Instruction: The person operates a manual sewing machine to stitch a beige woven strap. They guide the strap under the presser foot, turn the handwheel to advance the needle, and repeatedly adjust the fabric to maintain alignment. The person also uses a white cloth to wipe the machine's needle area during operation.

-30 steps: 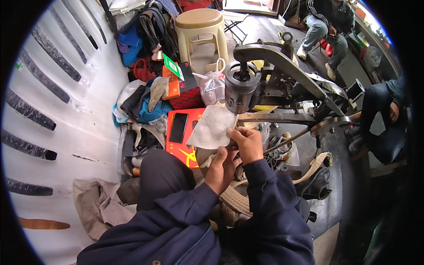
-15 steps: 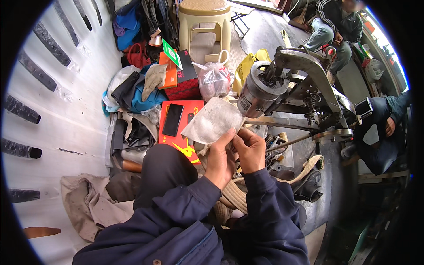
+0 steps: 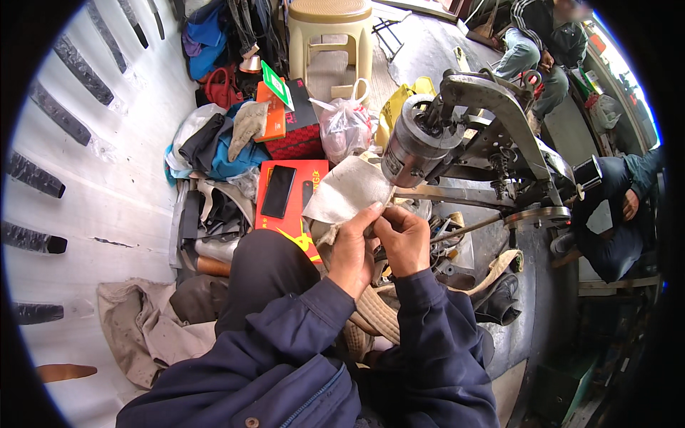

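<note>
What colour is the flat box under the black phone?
Red-orange, with a yellow mark near its lower corner. The flat box lies under the black phone; the head view shows it.

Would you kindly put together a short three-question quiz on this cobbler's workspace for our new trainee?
1. True or false: both the left hand and the right hand grip the pale piece of material.
2. What lies on the red box? A) a glove B) a black phone C) a spool
3. Fill in: the beige plastic ____ stands at the top of the view, beyond the stitching machine.

Key: 1 true; 2 B; 3 stool.
</note>
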`<control>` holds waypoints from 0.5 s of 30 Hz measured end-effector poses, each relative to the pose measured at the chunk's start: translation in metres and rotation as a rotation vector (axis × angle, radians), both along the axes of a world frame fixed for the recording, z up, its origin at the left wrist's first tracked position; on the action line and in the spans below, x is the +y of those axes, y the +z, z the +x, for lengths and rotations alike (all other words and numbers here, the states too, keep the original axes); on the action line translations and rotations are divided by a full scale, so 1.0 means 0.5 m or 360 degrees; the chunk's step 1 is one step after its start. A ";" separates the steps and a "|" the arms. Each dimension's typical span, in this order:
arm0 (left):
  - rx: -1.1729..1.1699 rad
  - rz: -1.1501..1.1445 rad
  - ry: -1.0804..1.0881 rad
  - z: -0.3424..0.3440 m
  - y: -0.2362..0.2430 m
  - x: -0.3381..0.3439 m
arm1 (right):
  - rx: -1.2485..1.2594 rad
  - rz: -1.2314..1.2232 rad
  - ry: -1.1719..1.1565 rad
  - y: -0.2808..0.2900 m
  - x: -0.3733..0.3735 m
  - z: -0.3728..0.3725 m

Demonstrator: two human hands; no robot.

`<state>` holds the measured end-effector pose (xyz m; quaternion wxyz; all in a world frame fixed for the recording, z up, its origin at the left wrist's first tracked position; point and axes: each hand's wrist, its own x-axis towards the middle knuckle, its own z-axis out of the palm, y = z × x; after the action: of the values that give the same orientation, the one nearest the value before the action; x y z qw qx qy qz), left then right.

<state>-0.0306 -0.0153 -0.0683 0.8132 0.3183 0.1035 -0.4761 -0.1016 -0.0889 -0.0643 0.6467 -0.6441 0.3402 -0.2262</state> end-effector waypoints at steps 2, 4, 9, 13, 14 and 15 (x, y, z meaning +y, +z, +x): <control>-0.0004 0.0011 -0.0003 0.001 0.000 0.001 | 0.0006 0.0027 0.0025 0.001 -0.002 -0.002; 0.0001 0.0011 -0.0009 0.001 0.002 0.002 | 0.0005 0.0057 0.0045 0.002 -0.005 -0.005; -0.0032 -0.0011 -0.0028 -0.001 0.007 0.005 | 0.0009 0.0089 0.0037 0.020 -0.019 -0.033; -0.0041 0.0088 -0.0024 -0.003 0.005 0.003 | -0.0098 -0.0791 -0.0309 0.063 -0.051 -0.062; -0.0067 0.0112 -0.0035 -0.004 0.004 0.003 | 0.0020 -0.1138 -0.0278 0.078 -0.062 -0.072; -0.0070 0.0099 -0.0050 -0.004 0.003 0.003 | 0.0009 -0.1231 -0.0260 0.088 -0.069 -0.074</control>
<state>-0.0326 -0.0136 -0.0668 0.7973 0.3555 0.0954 -0.4783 -0.1385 -0.1234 -0.0204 0.3353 -0.8116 0.2818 -0.3866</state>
